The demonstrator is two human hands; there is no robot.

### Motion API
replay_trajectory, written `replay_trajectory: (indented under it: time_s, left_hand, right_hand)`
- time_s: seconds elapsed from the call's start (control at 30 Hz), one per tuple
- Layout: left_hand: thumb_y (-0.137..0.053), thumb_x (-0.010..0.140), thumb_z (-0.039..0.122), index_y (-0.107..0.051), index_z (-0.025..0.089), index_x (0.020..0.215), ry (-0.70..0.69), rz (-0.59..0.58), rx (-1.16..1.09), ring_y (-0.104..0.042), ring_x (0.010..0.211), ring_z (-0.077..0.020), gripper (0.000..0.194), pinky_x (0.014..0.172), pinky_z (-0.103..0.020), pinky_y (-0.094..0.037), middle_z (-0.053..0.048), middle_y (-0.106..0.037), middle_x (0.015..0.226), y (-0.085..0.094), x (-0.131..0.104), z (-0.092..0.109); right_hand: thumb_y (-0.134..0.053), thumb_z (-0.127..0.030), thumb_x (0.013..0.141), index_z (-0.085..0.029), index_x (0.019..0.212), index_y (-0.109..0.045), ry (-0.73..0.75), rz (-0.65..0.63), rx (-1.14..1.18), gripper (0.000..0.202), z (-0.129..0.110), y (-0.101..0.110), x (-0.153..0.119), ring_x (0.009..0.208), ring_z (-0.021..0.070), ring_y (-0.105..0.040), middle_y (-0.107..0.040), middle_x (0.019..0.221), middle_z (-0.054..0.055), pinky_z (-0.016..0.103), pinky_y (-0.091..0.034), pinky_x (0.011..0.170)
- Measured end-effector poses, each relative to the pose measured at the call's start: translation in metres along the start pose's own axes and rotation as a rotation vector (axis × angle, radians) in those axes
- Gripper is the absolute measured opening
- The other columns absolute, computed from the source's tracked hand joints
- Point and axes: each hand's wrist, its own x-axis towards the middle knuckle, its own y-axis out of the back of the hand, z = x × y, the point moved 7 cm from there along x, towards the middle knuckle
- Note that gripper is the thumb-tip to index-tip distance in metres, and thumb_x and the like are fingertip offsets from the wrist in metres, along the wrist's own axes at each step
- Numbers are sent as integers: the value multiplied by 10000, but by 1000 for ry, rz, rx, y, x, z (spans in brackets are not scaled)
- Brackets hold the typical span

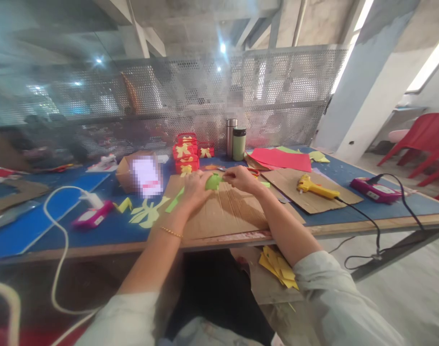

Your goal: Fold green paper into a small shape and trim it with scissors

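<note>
Rn L hand (195, 190) has fingers closed on green piece (213, 182), over c'board (233, 214) on worktop (325, 218); R hand (244, 179), fingers bunched just beside it, can't tell what's held. Glue gun (318, 188) off R.

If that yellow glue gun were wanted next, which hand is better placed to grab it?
Probably the right hand: the glue gun lies on cardboard to its right, farther from the left hand. Both hands are at the green piece, though, so neither looks plainly free.
</note>
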Motion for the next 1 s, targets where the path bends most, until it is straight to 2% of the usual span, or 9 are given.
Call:
replay_trajectory:
  time_s: [0.23, 0.5, 0.73, 1.0]
  left_hand:
    - [-691, 899, 273, -641, 289, 1336, -13, -9, -33, -553, 1222, -333, 440, 1117, -515, -359, -100, -626, 1198, 1, -1, 2]
    - [-695, 897, 259, -645, 278, 1353, -27, -8, -10, -557, 1192, -330, 459, 1111, -501, -368, -95, -615, 1166, -2, 0, 1]
    - [-695, 899, 229, -656, 287, 1329, -36, 6, 5, -556, 1197, -311, 436, 1109, -483, -364, -88, -627, 1167, -3, 1, 0]
    - [-687, 910, 227, -643, 282, 1330, -51, 33, 13, -566, 1185, -306, 427, 1079, -474, -388, -88, -629, 1166, 1, -1, 3]
  right_hand:
    - [-581, -224, 811, -177, 663, -661, -38, -68, 233, 175, 2, -9, -1, 533, 131, -568, -658, 642, 21, 254, -422, 547]
    - [-596, -225, 815, -177, 653, -641, -5, -51, 265, 175, 2, -12, 1, 529, 113, -527, -606, 612, -3, 252, -414, 552]
    - [-693, -353, 811, -163, 713, -711, -8, -90, 343, 215, 5, -16, 2, 581, 121, -519, -593, 621, -7, 254, -389, 571]
    - [-723, -463, 775, -152, 728, -739, -30, -55, 430, 316, 10, -19, 4, 613, 128, -503, -614, 635, 10, 259, -379, 574]
